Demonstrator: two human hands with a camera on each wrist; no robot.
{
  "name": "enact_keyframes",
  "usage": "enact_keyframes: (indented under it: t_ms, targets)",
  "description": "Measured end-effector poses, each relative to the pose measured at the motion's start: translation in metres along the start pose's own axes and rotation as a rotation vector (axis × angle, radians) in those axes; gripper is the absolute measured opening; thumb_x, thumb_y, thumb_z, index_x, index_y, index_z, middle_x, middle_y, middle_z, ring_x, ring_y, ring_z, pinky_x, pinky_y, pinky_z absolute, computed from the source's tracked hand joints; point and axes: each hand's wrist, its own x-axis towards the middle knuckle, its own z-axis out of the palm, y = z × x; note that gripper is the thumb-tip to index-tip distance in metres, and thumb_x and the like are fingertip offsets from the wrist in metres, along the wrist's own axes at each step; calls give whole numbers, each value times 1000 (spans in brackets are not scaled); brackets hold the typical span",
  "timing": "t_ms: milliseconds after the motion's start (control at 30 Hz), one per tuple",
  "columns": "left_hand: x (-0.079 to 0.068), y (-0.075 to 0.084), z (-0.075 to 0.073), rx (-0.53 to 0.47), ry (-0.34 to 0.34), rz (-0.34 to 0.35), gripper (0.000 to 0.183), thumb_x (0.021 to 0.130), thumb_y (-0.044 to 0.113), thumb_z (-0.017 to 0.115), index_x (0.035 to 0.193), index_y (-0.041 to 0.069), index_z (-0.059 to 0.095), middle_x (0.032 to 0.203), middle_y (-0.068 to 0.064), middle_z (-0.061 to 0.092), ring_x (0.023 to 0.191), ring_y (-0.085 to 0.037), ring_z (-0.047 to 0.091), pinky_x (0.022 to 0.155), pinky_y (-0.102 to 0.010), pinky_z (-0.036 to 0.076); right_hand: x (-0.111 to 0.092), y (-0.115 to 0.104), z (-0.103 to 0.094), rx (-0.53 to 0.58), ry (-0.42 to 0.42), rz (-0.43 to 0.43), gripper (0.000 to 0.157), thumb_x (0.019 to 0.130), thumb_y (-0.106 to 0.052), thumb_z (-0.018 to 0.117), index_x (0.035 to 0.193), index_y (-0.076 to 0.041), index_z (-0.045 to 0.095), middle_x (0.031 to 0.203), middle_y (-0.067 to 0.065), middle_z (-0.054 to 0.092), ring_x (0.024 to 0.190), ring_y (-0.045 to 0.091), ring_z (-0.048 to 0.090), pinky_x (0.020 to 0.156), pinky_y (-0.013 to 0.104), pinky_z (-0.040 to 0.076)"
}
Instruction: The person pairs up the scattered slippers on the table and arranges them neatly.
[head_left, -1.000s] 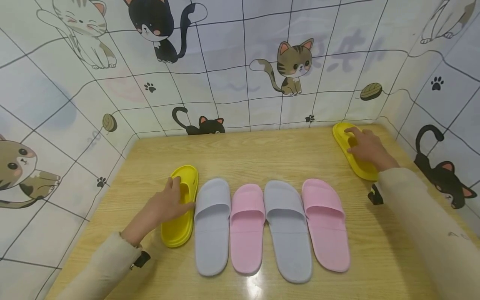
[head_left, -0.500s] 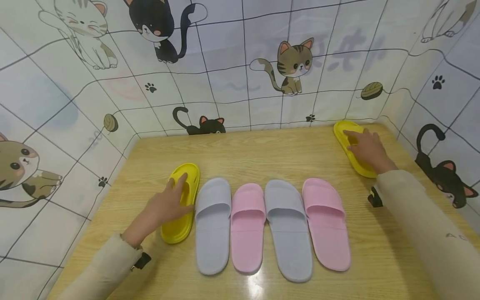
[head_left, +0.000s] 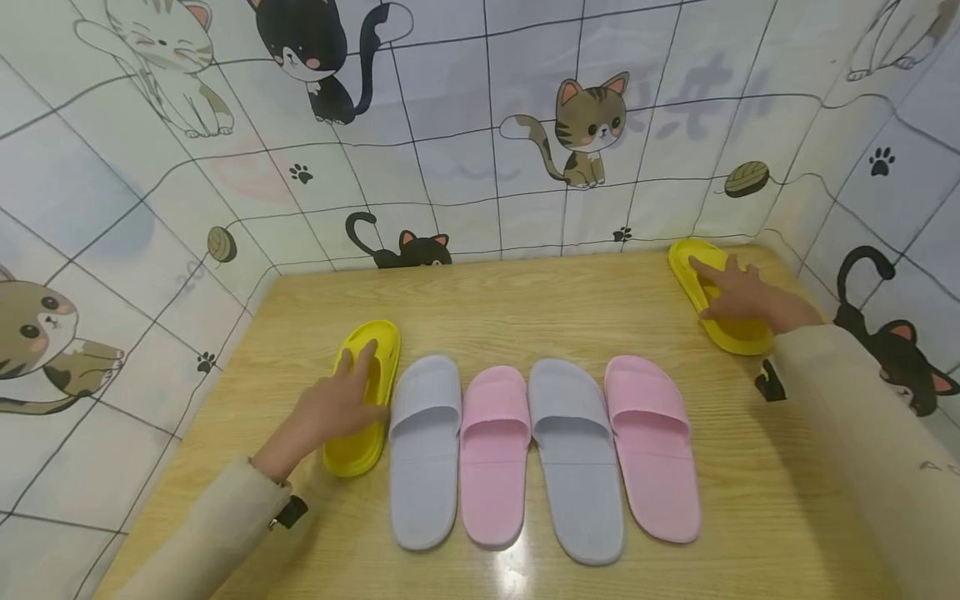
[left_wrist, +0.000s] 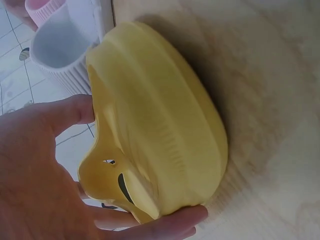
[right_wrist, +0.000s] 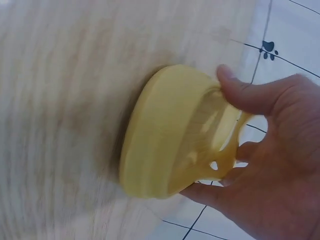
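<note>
My left hand (head_left: 330, 410) spans a yellow slipper (head_left: 352, 458) at the left end of a row, thumb at one side and fingers at the other. The left wrist view shows the heel of this slipper (left_wrist: 160, 110) and slots in its upper. At the back right corner my right hand (head_left: 738, 297) grips a second yellow slipper (head_left: 742, 340) across its width. In the right wrist view, that slipper's heel end (right_wrist: 155, 140) points at the camera, with the thumb near one edge and fingers at the other. Both slippers lie toe away from me on the wooden table.
Between the hands stand a grey slipper (head_left: 424, 492), a pink slipper (head_left: 492, 492), another grey slipper (head_left: 585, 500) and another pink slipper (head_left: 660, 492), side by side on the table (head_left: 465, 308). Cat-print walls (head_left: 457, 175) enclose the back and sides.
The left yellow slipper has slid slightly forward with my left hand. At the back right, the other yellow slipper's heel has swung a little right with my right hand. The row stays put.
</note>
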Motion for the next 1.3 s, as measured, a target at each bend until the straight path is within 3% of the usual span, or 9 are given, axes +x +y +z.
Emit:
enact_keyframes:
  t_ms: [200,433,600,900,1033,1300]
  targets:
    - [15,-7,-2,4,-3,3,108,90,48,72,166,12,3,164,-42,12,74,-36,64,64,-46,56,-3,-1,-2,24,-24,-9,99,96,-25,70,165,-12,0,154,52,-18,135,81,-8,102,93,10]
    - [31,-10,-6,23,-13,-1,109,90,52,71,166,12,3,165,-40,14,102,-54,65,91,-66,54,-5,-3,-5,18,-68,-23,104,92,-18,73,164,-9,-2,151,55,-19,134,83,-9,104,91,3]
    - [43,-12,-10,24,-33,-11,110,91,54,68,166,13,0,166,-39,10,121,-66,54,100,-73,47,-8,-6,-7,41,-103,29,111,89,-18,76,165,-12,-4,154,51,-20,137,79,-12,105,91,1]
    - [58,-14,-14,17,-37,-21,109,91,53,67,166,15,-2,168,-37,6,128,-67,48,106,-76,40,-4,-9,-9,73,-84,107,118,85,-13,82,165,-16,-4,156,46,-27,140,76,-3,110,86,10]
    - [62,-14,-15,21,-42,-17,109,91,53,67,166,14,-2,168,-37,7,128,-68,48,106,-75,40,-4,-9,-9,72,-80,122,116,83,-14,84,166,-13,2,156,46,-24,142,74,-6,110,86,8]
    - [71,-13,-22,33,-49,-4,107,93,53,64,166,14,-3,167,-38,6,127,-66,50,108,-72,41,-6,-11,-11,21,-66,148,116,82,-23,87,166,-14,7,159,46,-14,141,74,4,107,86,16]
